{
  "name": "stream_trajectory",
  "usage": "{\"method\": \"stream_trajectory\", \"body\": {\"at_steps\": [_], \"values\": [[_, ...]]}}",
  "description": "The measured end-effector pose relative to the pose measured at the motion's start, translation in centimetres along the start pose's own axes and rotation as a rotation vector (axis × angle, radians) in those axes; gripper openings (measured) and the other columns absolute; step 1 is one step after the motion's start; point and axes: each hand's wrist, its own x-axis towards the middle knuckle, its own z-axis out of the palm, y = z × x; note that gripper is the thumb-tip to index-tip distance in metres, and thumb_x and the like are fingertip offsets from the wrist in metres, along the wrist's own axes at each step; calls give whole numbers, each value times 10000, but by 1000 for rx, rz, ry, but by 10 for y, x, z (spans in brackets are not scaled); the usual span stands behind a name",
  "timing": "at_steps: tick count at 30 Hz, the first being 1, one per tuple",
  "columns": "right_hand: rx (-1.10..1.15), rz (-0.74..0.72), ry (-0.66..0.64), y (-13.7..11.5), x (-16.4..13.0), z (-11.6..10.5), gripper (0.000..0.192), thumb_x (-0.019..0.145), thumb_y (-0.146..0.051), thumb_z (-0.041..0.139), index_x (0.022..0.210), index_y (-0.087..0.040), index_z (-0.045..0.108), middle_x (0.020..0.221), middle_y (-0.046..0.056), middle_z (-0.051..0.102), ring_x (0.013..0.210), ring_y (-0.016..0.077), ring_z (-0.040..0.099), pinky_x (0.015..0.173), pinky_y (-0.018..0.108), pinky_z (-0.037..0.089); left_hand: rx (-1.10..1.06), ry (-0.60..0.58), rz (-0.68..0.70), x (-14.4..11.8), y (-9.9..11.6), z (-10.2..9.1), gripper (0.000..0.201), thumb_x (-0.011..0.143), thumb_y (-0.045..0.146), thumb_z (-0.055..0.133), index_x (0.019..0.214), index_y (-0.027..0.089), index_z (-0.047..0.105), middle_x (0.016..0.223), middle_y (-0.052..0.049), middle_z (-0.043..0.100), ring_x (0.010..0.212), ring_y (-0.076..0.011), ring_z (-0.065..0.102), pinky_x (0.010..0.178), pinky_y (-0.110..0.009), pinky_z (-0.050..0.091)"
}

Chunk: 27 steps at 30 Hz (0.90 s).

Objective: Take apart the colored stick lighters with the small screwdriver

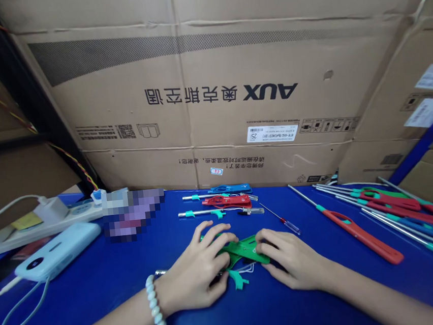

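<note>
My left hand point(198, 271) and my right hand point(287, 258) rest on the blue table point(98, 286), both closed around a green plastic handle point(246, 249) that lies between them. A teal hook-shaped part point(238, 279) and a thin wire loop point(247, 269) stick out just below the handle. My left wrist wears a pale bead bracelet point(154, 304). Just beyond the hands lie a red handle tool point(231, 201), a blue handle tool point(229, 189) and a small screwdriver point(283, 221).
Several long metal rods with red, blue and green handles point(393, 209) lie at the right. A white power bank point(58, 251) with cable and a power strip point(34, 221) sit at the left. Large cardboard boxes point(213, 96) wall off the table's back.
</note>
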Motion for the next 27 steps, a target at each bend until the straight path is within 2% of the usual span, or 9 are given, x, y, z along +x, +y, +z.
{"method": "stream_trajectory", "body": {"at_steps": [5, 7, 12, 16, 20, 23, 25, 27], "values": [[-11, 2, -5, -2, 1, 0, 154, 887, -289, 478, 970, -173, 536, 1018, 102, 544, 856, 205, 533, 759, 334, 466, 15, -23, 8, 0, -2, -1, 134, 751, 113, 482, 796, 176, 592, 1219, -95, 545, 1279, -301, 356, 1052, -543, 238], [17, 14, 15, -2, 1, 0, 131, 905, -266, 453, 962, -175, 528, 1005, 98, 556, 860, 205, 536, 765, 336, 462, 21, -31, 13, 1, -3, -1, 148, 757, 109, 476, 815, 175, 595, 1225, -96, 541, 1283, -298, 349, 1050, -542, 236], [195, 111, 143, 2, 0, 3, 65, 889, -180, 457, 942, -199, 490, 1057, 89, 545, 942, 197, 546, 800, 318, 454, 19, -25, 32, 0, -4, 0, 135, 773, 119, 481, 817, 174, 596, 1257, -94, 516, 1290, -301, 335, 1054, -540, 219], [247, 203, 229, 10, 1, 8, 61, 898, -172, 465, 936, -216, 483, 1081, 75, 552, 1008, 198, 540, 863, 342, 442, 18, -7, 38, 0, -5, 1, 103, 784, 138, 490, 790, 172, 587, 1246, -100, 515, 1288, -306, 338, 1058, -543, 204], [194, 278, 196, 15, 3, 11, 66, 916, -205, 469, 959, -235, 509, 1122, 55, 578, 1058, 208, 542, 961, 414, 393, 21, -22, 40, 0, -5, 2, 109, 767, 131, 483, 790, 173, 581, 1260, -100, 507, 1291, -306, 330, 1061, -544, 191], [167, 288, 153, 15, 3, 12, 136, 933, -237, 456, 1053, -257, 516, 1213, 55, 547, 1124, 220, 512, 982, 432, 370, 23, -35, 37, -1, -5, 2, 111, 744, 121, 481, 785, 169, 573, 1273, -99, 497, 1299, -302, 319, 1068, -532, 180], [163, 297, 171, 14, 2, 10, 160, 936, -241, 445, 1084, -249, 504, 1233, 72, 521, 1143, 224, 490, 967, 419, 376, 24, -32, 32, -1, -6, 2, 113, 727, 115, 483, 781, 166, 568, 1270, -97, 497, 1302, -302, 314, 1072, -524, 175], [141, 308, 222, 13, 2, 7, 114, 926, -226, 441, 1023, -217, 500, 1151, 92, 534, 1077, 228, 501, 924, 410, 391, 23, -26, 22, -1, -6, 2, 113, 715, 112, 485, 775, 166, 564, 1262, -93, 501, 1301, -303, 315, 1071, -519, 178]]}}
